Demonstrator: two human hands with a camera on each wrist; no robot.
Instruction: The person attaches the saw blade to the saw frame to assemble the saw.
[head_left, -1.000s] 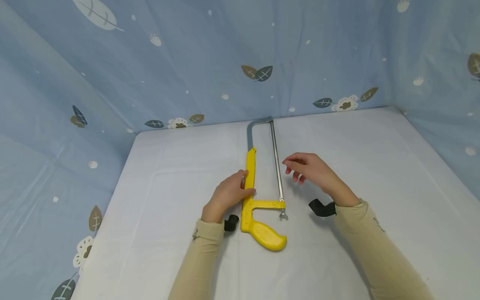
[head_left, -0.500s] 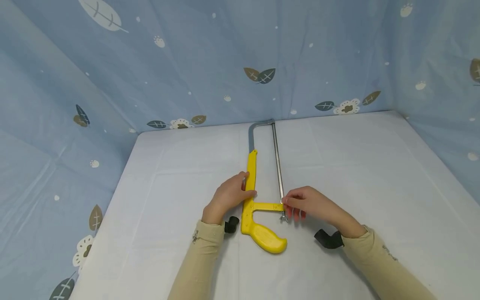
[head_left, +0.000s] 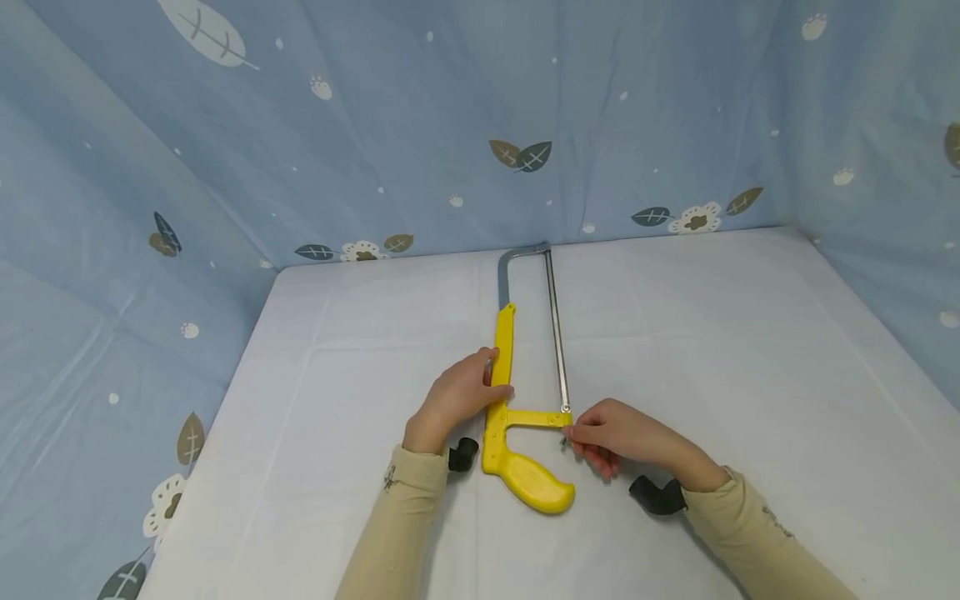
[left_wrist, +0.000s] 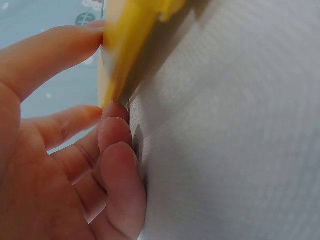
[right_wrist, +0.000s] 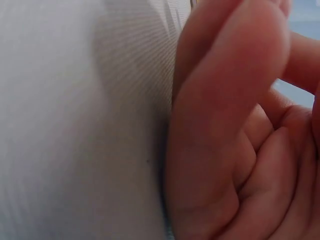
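A hacksaw (head_left: pixel 537 479) with a yellow handle and a grey front bow lies flat on the white-covered table. Its thin metal blade (head_left: pixel 557 342) runs along the right side. My left hand (head_left: pixel 453 396) grips the yellow upper bar between thumb and fingers; the left wrist view shows the thumb and fingertips against the yellow bar (left_wrist: pixel 127 45). With thumb and forefinger, my right hand (head_left: pixel 622 433) pinches the small wing nut (head_left: pixel 565 444) at the blade's near end, and the fingertips partly cover it. In the right wrist view the curled fingers (right_wrist: pixel 225 100) hide the nut.
The white cloth (head_left: pixel 360 358) covers the table and shows fold lines. A blue patterned curtain (head_left: pixel 420 125) hangs behind the table and at both sides. Black wrist-camera mounts (head_left: pixel 657 496) stick out at both wrists, close to the cloth.
My right hand has come down from beside the middle of the blade to the wing nut and pinches it. My left hand keeps its hold on the hacksaw. The view has shifted slightly.
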